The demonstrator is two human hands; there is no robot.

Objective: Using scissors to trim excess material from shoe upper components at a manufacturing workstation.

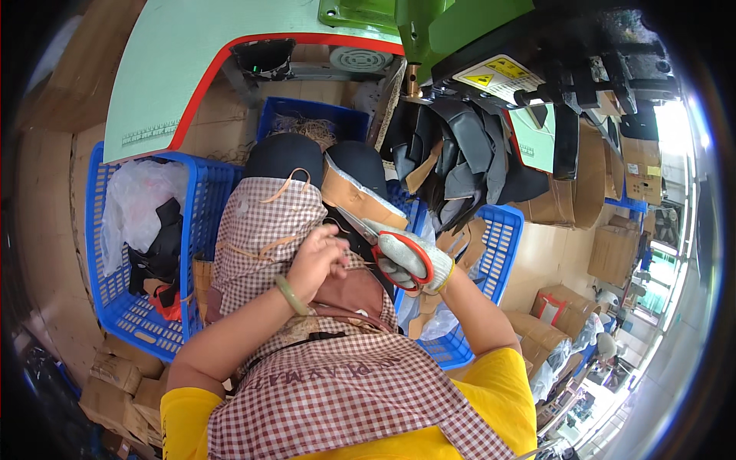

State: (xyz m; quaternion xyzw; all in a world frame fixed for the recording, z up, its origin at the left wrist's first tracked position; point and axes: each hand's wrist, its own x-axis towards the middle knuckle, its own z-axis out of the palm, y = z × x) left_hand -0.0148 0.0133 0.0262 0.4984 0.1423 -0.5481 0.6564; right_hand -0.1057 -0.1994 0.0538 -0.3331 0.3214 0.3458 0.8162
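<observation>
My right hand [410,261] wears a pale knitted glove and is closed round the red-handled scissors [420,259], whose blades point up and left over my lap. My left hand [318,259], bare with a bangle at the wrist, hovers over the checked apron [268,211], its fingers loosely bent and apart, with nothing visible in them. A tan piece of material with a pale edge [360,195] lies across my right thigh, near the scissor tips. Thin tan strips [287,186] rest on the apron over my left thigh. A brown patch [349,294] of the apron lies beneath my hands.
A blue basket [186,253] with plastic bags stands at my left; another blue basket [502,241] with tan pieces stands at my right. Dark cut pieces [464,146] hang under the green machine [475,27]. Ahead are a red-edged tabletop [172,69] and a blue bin [276,115] of scraps.
</observation>
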